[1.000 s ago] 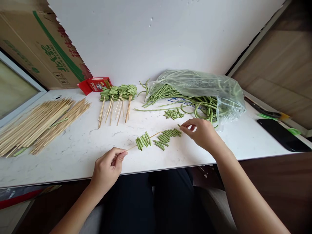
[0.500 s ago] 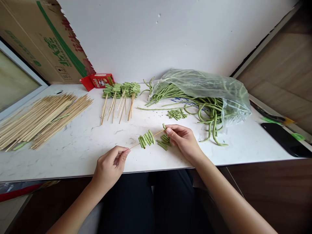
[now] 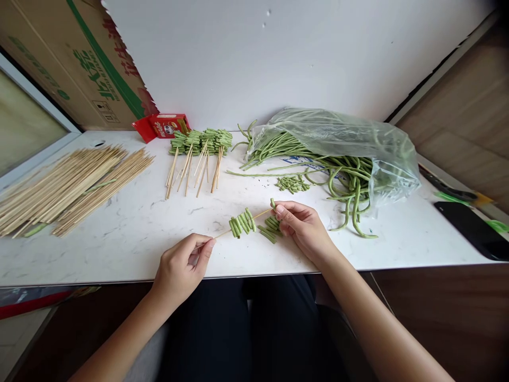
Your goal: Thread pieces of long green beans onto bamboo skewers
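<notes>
Between my hands runs a bamboo skewer (image 3: 223,233) with several cut green bean pieces (image 3: 242,223) threaded side by side along its middle. My left hand (image 3: 183,262) pinches the skewer's near end. At the other end my right hand (image 3: 300,225) pinches a short bean piece (image 3: 272,203), right at the skewer's tip; whether the tip has pierced it I cannot tell. Loose bean pieces (image 3: 267,234) lie on the table under and beside my right fingers, partly hidden by them.
Bare skewers (image 3: 75,183) lie in a pile at left. Filled bean skewers (image 3: 201,141) are stacked at the back by a red box (image 3: 170,126). Long beans (image 3: 350,175) spill from a plastic bag (image 3: 338,130). Short bean ends (image 3: 293,183) form a small heap; a phone (image 3: 471,228) lies at right.
The camera view has shifted slightly, so the scene sits a little to the right. Both hands keep their hold on the skewer and bean piece, almost unmoved.
</notes>
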A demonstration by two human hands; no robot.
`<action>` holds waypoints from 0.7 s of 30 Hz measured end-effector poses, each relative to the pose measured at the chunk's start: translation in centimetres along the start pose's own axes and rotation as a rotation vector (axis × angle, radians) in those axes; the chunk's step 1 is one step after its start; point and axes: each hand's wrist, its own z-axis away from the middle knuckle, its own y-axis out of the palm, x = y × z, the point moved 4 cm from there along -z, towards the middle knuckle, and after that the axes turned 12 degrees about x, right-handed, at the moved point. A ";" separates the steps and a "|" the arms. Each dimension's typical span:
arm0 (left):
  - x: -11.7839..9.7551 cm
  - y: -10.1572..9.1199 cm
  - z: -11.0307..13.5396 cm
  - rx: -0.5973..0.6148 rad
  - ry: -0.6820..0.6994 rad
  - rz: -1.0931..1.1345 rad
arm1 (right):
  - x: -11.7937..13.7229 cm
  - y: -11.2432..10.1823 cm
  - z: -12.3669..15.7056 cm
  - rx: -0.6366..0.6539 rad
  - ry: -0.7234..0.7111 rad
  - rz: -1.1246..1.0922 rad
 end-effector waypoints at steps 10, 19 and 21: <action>0.2 0.1 0.1 0.005 -0.009 -0.002 | 0.2 0.1 0.1 -0.001 0.003 0.019; 0.1 0.0 0.0 0.012 -0.001 0.010 | 0.1 0.0 0.1 0.017 -0.008 0.031; 0.1 0.1 0.0 0.015 -0.005 0.015 | 0.2 0.1 0.1 0.011 -0.007 0.031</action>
